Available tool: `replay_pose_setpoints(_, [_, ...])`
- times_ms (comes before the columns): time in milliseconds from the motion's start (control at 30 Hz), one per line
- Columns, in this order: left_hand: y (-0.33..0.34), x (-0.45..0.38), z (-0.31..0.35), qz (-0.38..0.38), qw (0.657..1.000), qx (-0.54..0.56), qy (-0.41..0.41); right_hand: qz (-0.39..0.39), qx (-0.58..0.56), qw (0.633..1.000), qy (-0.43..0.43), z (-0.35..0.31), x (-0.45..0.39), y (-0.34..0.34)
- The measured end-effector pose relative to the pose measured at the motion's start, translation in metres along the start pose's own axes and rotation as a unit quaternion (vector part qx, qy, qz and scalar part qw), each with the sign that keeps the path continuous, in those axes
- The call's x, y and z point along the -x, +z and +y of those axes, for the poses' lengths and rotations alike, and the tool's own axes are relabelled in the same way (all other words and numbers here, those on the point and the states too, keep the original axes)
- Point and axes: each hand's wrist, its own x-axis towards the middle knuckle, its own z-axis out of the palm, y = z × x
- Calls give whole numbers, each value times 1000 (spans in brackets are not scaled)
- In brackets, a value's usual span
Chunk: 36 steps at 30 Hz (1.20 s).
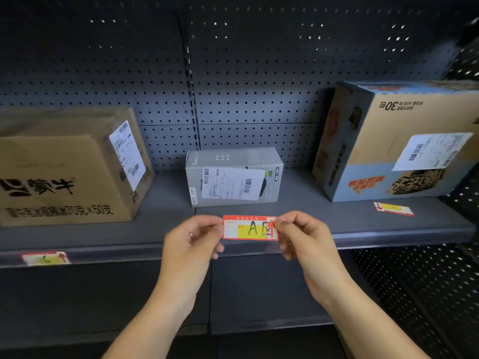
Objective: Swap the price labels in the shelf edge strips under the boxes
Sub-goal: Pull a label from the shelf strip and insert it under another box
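Two hands hold one red and yellow price label (250, 228) between them at the centre of the frame, just in front of the shelf edge strip (388, 239). The left hand (193, 243) pinches the label's left end with thumb and fingers curled around it; a ring shows on one finger. The right hand (302, 235) pinches the right end, its thumb tip lying beside the red arrow printed there. A handwritten "A" stands on the label's yellow field. The label sits level, its lower edge close to the strip, just below the grey box (233, 176) standing mid-shelf with a white shipping sticker on its front.

At the left of the frame a brown cardboard carton (67, 172) rests on the shelf, and under it a second price label (45, 257) sits in the strip at the lower left, well apart from the hands. At the right, a blue and tan printed carton (396, 141) stands upside down, judging by its inverted lettering. A third price label (393, 209) lies flat on the shelf surface just in front of that carton, to the right of the right hand. Behind everything runs a dark pegboard back panel (246, 73).
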Motion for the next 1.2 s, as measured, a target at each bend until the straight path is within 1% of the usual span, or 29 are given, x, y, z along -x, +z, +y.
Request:
replay_pose_setpoints(233, [-107, 3, -7, -22, 1000, -6, -7, 33, -29, 999, 2, 14, 47, 106])
replay_pose_setpoints(433, [-171, 4, -3, -16, 1000, -18, -11, 28, -21, 999, -8, 16, 68, 166])
replay_pose_setpoints(600, [-199, -2, -6, 3, 999, -33, -20, 11, -20, 1000, -11, 17, 62, 190])
replay_pose_setpoints(767, [-215, -8, -8, 25, 998, -43, -31, -39, 9, 999, -6, 16, 45, 203])
replay_pose_setpoints(1033, [-251, -20, -6, 31, 999, -36, -19, -61, 3, 998, -8, 14, 40, 239])
replay_pose_setpoints(1200, [-292, -27, -6, 9, 999, -28, -14, -60, 18, 998, -18, 6, 54, 279])
